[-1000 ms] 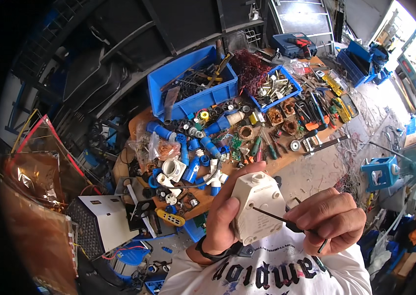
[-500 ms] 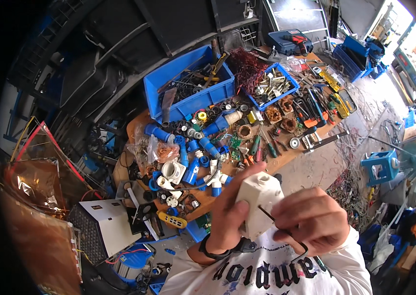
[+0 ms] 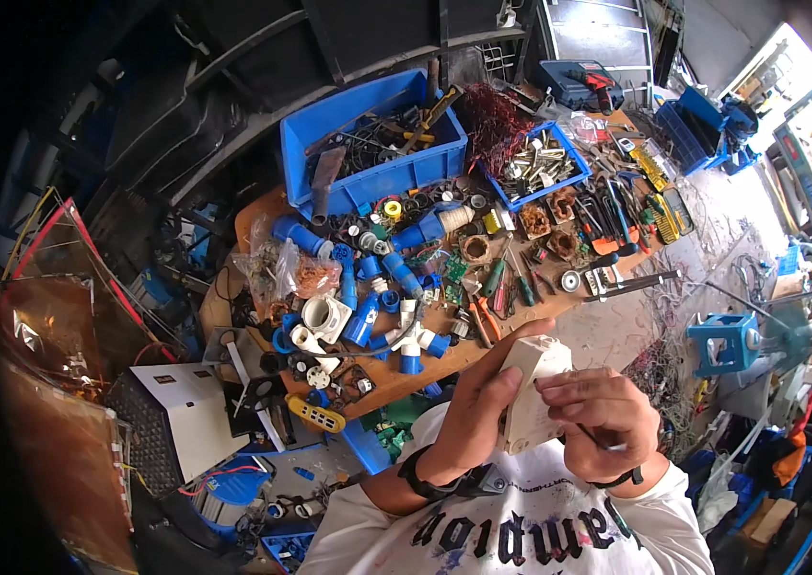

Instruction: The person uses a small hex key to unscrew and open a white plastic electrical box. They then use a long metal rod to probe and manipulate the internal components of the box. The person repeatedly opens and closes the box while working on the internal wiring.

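"White housing (image 3: 532,414), where is it?"

"In the left hand (image 3: 483,404), whose fingers close around it, before the shirt (image 3: 511,506). The right hand (image 3: 609,420) pinches a dark tool (image 3: 604,444), mostly hidden by fingers."

"And the containers?"

"Blue bin (image 3: 396,182) holds jumbled dark pieces; blue tray (image 3: 552,194) holds small metal cylinders. Bin's deeper contents I cannot make out."

The housing (image 3: 533,419) looks matt plastic, the crate (image 3: 387,182) smooth plastic, the tabletop (image 3: 545,308) wood.

The brown wooden worktable (image 3: 385,386) bears one rectangular blue plastic crate (image 3: 396,182), orange-handled metal pliers (image 3: 486,321) and cylindrical blue plastic connectors (image 3: 301,235).
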Tool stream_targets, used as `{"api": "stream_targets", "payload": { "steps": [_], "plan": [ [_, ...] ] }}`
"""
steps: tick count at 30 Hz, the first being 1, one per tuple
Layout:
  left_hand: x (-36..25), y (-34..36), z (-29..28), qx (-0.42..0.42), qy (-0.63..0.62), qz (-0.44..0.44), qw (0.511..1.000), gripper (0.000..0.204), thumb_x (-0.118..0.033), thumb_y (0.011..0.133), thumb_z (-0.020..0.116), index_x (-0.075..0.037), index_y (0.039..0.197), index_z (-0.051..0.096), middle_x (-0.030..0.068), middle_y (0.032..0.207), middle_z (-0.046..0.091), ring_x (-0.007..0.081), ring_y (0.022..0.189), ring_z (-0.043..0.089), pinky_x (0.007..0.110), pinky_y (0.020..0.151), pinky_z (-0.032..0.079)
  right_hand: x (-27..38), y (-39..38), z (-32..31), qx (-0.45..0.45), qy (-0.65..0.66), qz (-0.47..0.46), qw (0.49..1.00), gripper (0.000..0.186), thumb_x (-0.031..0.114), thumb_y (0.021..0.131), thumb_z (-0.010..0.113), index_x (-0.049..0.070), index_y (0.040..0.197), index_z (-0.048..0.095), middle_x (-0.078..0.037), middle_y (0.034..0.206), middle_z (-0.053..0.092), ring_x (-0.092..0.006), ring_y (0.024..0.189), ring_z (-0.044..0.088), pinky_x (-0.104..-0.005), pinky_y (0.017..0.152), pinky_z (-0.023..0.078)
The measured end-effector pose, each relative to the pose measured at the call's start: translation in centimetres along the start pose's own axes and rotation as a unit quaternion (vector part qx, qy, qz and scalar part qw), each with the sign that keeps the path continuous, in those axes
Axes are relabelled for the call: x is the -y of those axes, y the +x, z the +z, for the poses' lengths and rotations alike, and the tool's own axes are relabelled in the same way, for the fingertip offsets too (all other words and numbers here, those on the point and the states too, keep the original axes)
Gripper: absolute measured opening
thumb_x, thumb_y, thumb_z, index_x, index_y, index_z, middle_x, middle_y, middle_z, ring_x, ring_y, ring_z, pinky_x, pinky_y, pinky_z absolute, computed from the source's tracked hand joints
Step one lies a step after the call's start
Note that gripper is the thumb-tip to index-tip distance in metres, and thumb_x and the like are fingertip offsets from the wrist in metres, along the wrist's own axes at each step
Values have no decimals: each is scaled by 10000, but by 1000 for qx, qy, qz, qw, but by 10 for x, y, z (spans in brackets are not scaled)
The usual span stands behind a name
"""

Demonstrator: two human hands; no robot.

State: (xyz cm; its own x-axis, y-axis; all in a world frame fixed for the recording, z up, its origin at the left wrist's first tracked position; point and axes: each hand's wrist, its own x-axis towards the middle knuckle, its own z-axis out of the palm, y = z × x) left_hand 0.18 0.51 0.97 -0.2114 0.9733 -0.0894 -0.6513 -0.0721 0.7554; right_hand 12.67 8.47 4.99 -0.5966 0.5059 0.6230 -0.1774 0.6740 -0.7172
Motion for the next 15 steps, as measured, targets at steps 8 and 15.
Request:
{"api": "stream_targets", "payload": {
  "steps": [8, 15],
  "plan": [
    [18, 7, -13, 10, -35, -54, 998, 617, -368, 960, 433, 36, 1418, 345, 99, 1185, 567, 147, 1068, 549, 289, 934, 422, -12, -10, 6, -6, -19, 14, 1000, 243, -163, 659, 676, -9, 841, 630, -143, 904, 684, -305, 906, 698, -346, 761, 565],
    [26, 10, -11, 45, -22, -63, 997, 589, -355, 957, 410, 27, 1404, 379, 105, 1214, 546, 142, 1091, 527, 290, 952, 413, -17, -14, 12, -107, 34, 55, 992, 257, -114, 703, 756, 3, 850, 581, -137, 841, 653, -269, 787, 672, -341, 678, 534]
  ]
}}
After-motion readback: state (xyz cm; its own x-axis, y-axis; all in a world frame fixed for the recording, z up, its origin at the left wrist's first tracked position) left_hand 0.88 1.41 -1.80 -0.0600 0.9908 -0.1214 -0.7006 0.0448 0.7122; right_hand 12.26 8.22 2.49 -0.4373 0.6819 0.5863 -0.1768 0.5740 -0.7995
